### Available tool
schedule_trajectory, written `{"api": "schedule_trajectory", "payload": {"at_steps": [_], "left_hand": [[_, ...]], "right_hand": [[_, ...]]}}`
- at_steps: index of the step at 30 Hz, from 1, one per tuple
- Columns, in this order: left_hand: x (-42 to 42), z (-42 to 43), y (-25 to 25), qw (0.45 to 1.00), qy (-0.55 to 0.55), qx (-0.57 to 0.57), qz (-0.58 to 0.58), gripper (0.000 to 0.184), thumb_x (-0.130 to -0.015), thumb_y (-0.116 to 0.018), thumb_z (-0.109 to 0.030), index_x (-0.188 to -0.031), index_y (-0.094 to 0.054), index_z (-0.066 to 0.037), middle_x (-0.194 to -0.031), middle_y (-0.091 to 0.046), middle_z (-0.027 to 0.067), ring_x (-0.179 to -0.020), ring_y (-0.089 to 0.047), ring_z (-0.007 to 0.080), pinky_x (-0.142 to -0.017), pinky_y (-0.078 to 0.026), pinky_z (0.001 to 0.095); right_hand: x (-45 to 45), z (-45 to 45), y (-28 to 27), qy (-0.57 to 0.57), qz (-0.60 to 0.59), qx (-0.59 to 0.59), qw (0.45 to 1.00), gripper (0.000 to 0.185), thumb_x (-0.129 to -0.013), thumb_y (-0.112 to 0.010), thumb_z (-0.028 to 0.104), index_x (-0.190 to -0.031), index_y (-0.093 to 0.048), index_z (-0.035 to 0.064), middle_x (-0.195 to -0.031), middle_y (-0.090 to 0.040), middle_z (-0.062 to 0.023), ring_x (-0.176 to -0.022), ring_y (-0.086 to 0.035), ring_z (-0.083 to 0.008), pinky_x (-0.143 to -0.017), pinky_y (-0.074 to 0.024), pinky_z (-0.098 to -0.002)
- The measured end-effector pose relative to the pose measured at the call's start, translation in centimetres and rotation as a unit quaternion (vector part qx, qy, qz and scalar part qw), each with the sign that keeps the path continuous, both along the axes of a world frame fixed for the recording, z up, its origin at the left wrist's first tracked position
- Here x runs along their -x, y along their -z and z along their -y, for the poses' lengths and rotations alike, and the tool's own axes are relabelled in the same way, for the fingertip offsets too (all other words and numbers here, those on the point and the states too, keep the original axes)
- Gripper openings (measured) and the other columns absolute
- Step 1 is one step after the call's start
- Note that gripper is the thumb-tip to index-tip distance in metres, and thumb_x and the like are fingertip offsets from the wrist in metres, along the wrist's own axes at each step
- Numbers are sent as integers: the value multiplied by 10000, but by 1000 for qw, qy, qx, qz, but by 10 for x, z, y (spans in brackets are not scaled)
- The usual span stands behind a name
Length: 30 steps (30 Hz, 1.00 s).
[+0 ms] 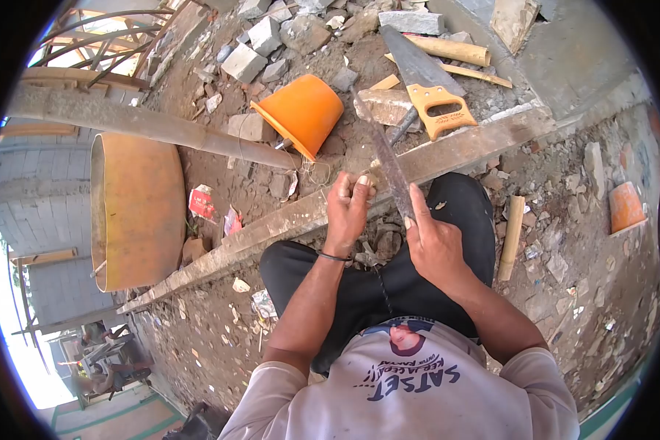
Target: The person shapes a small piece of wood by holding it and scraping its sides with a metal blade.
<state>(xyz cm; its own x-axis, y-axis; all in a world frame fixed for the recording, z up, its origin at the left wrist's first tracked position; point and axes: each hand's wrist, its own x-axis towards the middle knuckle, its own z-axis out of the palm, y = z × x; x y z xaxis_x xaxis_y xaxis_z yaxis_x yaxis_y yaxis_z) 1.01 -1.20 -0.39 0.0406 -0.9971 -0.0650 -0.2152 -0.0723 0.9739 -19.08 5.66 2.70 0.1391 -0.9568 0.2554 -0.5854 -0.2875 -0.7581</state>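
Note:
My right hand (434, 248) is closed round the lower end of a long, dark, flat blade (391, 165), which points up and away from me. Close to its left, my left hand (348, 209) is closed at the edge of a long wooden beam (286, 220); its fingers pinch something small that I cannot make out. The beam runs diagonally in front of my crossed legs. Beyond it lies a handsaw (440, 108) with an orange handle. An orange bucket (309, 110) is tipped on its side past my left hand.
A large orange drum (141, 213) stands at the left, below a long pole (161, 125). Broken blocks (244, 63) and bamboo (451, 50) lie at the top. A bamboo piece (511, 238) and an orange pot (626, 207) are at the right.

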Motion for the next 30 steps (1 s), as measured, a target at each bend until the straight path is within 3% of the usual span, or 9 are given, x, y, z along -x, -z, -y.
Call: {"api": "schedule_trajectory", "payload": {"at_steps": [4, 11, 13, 21, 22, 25, 27, 29, 30], "left_hand": [[0, 2, 1, 1000, 7, -4, -20, 248, -1096, -593, -261, -1003, -609, -32, -864, -666, 29, -760, -600, 78, -651, -514, 257], [2, 3, -3, 1000, 7, 7, -16, 245, -1098, -591, -264, -1000, -599, -40, -859, -663, 29, -760, -605, 81, -650, -515, 255], [5, 2, -8, 1000, 0, -11, 3, 244, -1098, -593, -270, -1009, -601, -42, -853, -661, 24, -760, -604, 78, -645, -512, 256], [3, 0, 0, 1000, -5, 3, 4, 234, -1095, -600, -267, -1021, -610, -45, -864, -673, 30, -764, -608, 73, -633, -500, 246], [4, 1, -3, 1000, -7, -1, 15, 233, -1095, -601, -265, -1016, -609, -46, -864, -674, 31, -762, -607, 73, -632, -498, 244], [0, 4, 1, 1000, 2, -5, 4, 238, -1093, -602, -272, -1012, -608, -48, -854, -673, 30, -766, -610, 72, -631, -496, 246], [3, -2, -4, 1000, -15, -11, -11, 240, -1089, -609, -275, -1007, -604, -49, -843, -670, 27, -749, -593, 68, -626, -486, 248], [0, 4, -1, 1000, 0, -7, -9, 231, -1086, -611, -269, -1010, -602, -51, -845, -672, 26, -729, -572, 62, -627, -479, 251], [0, 4, -1, 1000, -4, -4, -11, 231, -1086, -611, -269, -1010, -602, -51, -845, -672, 26, -729, -572, 62, -627, -479, 251]], "right_hand": [[3, 8, 6, -61, -58, -77, 993, 719, -926, -652, 29, -1581, -364, -42, -760, -705, -181, -601, -690, -326, -577, -542, -433], [-4, 5, 1, 79, 25, 97, 992, 700, -929, -650, 19, -1567, -373, -64, -754, -705, -166, -599, -684, -317, -567, -536, -424], [-5, -1, 19, -44, -48, -50, 997, 697, -925, -660, 17, -1561, -387, -63, -719, -688, -148, -585, -675, -310, -553, -523, -424], [-9, 6, 3, 64, 37, 93, 993, 722, -922, -656, 24, -1573, -355, -61, -669, -648, -134, -561, -664, -294, -545, -526, -415], [-9, 0, 7, -27, -8, -43, 999, 709, -953, -637, 73, -1585, -338, -43, -690, -665, -159, -574, -672, -335, -597, -540, -468], [-6, 0, 23, -36, -5, -166, 985, 679, -986, -610, 125, -1587, -327, -18, -721, -683, -190, -636, -688, -386, -688, -549, -526], [-4, 9, 33, -36, 143, -165, 975, 502, -1013, -586, 162, -1443, -407, -24, -994, -721, -263, -790, -746, -382, -741, -573, -506], [3, 16, 20, -53, 320, -435, 840, 411, -1025, -561, 152, -1390, -436, 11, -1083, -719, -242, -808, -763, -333, -675, -602, -427], [4, 19, 23, -57, 316, -433, 842, 411, -1025, -561, 152, -1390, -436, 11, -1083, -719, -242, -808, -763, -333, -675, -602, -427]]}}
